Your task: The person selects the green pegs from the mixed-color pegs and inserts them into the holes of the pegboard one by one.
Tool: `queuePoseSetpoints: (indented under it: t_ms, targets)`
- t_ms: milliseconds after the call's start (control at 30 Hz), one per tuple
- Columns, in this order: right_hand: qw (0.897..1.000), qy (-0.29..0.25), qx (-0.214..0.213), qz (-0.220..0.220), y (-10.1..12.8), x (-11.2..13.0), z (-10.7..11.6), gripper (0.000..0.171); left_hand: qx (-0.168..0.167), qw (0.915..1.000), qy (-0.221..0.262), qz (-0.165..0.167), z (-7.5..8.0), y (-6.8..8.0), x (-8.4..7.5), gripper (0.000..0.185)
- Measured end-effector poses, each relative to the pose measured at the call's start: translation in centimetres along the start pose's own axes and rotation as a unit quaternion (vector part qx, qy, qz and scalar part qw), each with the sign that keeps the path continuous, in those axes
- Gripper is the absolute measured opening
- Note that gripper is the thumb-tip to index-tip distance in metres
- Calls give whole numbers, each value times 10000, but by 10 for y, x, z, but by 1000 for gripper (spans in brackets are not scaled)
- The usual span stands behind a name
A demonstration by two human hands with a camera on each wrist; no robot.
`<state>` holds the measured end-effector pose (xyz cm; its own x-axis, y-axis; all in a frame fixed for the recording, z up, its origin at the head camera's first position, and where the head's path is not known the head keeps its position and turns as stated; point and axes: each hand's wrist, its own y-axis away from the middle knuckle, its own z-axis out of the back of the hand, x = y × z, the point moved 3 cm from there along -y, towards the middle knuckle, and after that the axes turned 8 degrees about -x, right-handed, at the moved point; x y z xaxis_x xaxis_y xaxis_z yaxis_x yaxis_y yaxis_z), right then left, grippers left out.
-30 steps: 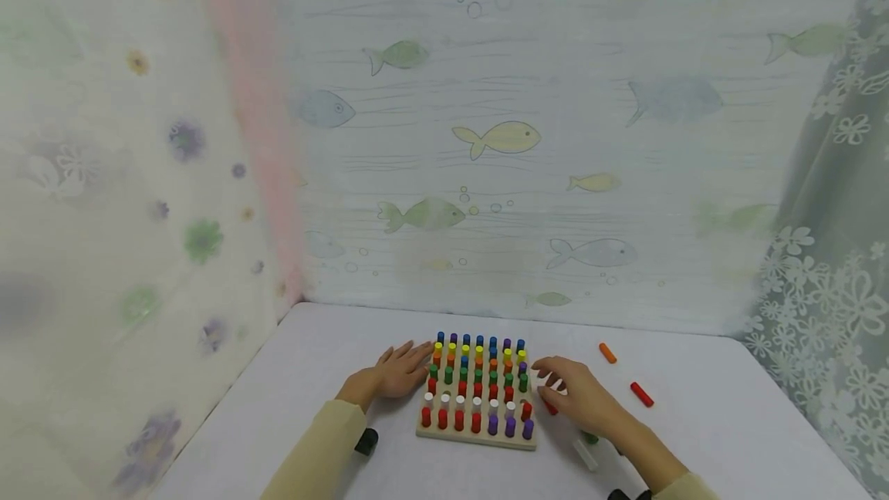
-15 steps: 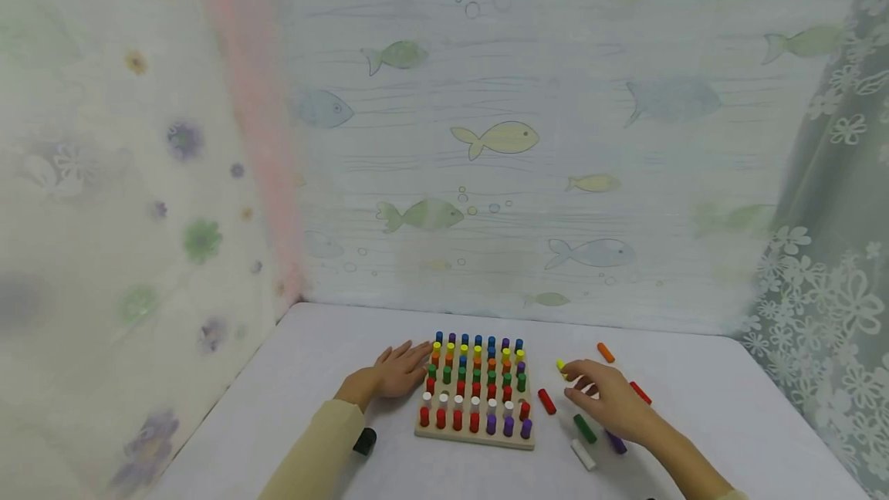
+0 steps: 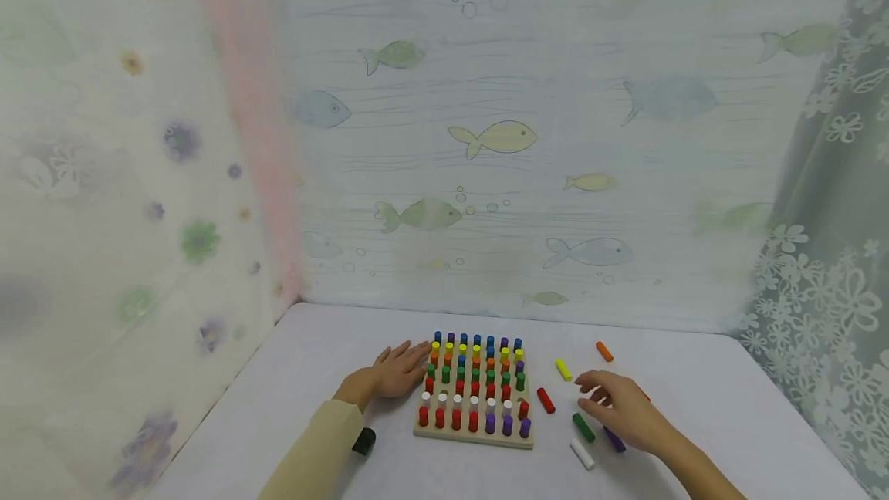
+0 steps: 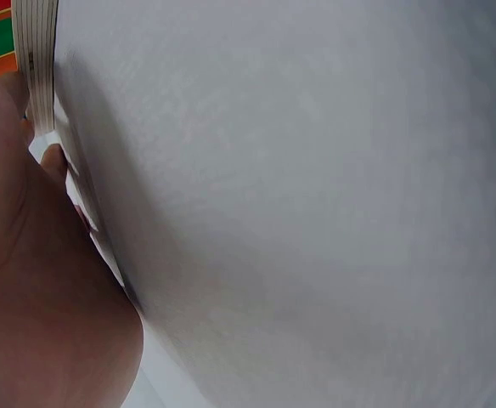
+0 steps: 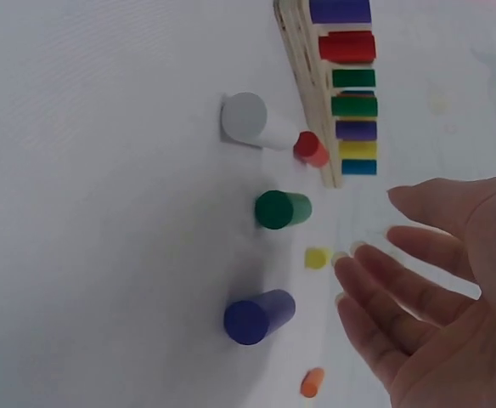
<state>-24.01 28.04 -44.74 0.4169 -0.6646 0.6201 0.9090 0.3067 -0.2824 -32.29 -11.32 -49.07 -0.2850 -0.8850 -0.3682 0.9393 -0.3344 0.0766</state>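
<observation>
Here, near the front middle of the white table (image 3: 312,376), a wooden pegboard (image 3: 472,439), packed with upright pegs in rows of blue, yellow, orange, green, red, white and purple; looks nearly full, with perhaps one hole free by its right edge, though too small to be sure.

Just right of it, loose and lying flat: a red peg (image 3: 545,400) closest to the board, a yellow peg (image 3: 562,369) and an orange peg (image 3: 604,351) farther back, a green peg (image 3: 583,427), a white peg (image 3: 582,454) and a purple peg (image 3: 614,440) nearer the front; by that count, most of the filling done and a handful of pegs left over.

Above the green and purple ones, the right hand (image 3: 621,407), fingers spread and relaxed, holding nothing, touching no peg as far as the wrist view shows.

Against the board's left edge, the left hand (image 3: 399,370), laid flat with straight fingers, steadying rather than gripping.

Behind the right hand, a sliver of red, possibly another peg; mostly hidden. From the left wrist, only palm, blurred table and a strip of board edge.
</observation>
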Motion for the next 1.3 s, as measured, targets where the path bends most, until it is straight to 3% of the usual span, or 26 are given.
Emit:
queuePoseSetpoints:
  t_ms: [367,667,1033,1300]
  targets:
    - [9979,-6,325,-557,3,-13,-10,29,-14,10000,-16,-47,-1,-2,2,58]
    - [9980,183,493,-360,3,-17,-22,24,-15,10000,-10,-2,-4,-2,3,58]
    - [9959,203,566,-678,-2,-17,-34,19,40,10000,3,-30,-1,0,1,58]
    - [9967,268,557,-517,-4,-12,-39,14,46,10000,4,-15,-3,-2,3,59]
